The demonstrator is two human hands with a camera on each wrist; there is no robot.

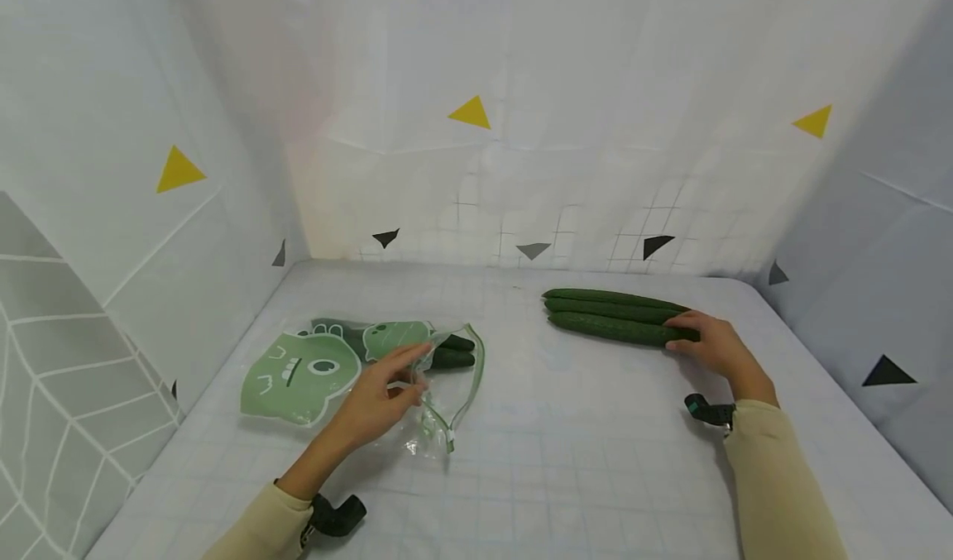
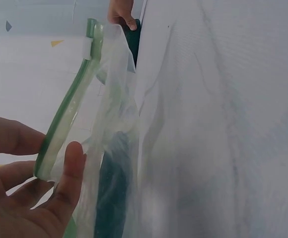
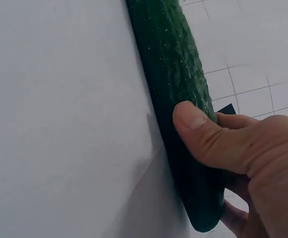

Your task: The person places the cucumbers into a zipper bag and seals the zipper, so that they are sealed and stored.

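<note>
A clear zip bag (image 1: pixel 298 382) with a green cartoon print lies at the left of the table, its mouth facing right. Dark green cucumbers (image 1: pixel 452 359) show inside it near the opening. My left hand (image 1: pixel 380 399) holds the bag's mouth; in the left wrist view its fingers are around the green zip edge (image 2: pixel 64 119), which stands raised. To the right, three cucumbers lie side by side. My right hand (image 1: pixel 715 345) grips the right end of the nearest cucumber (image 1: pixel 603 328), with the thumb (image 3: pixel 191 119) pressed on its side in the right wrist view.
A white slider (image 2: pixel 87 48) sits on the zip. White sheets with yellow and dark triangles (image 1: pixel 472 113) hang behind and at both sides of the white table (image 1: pixel 566 452). Each wrist wears a black device (image 1: pixel 338 516).
</note>
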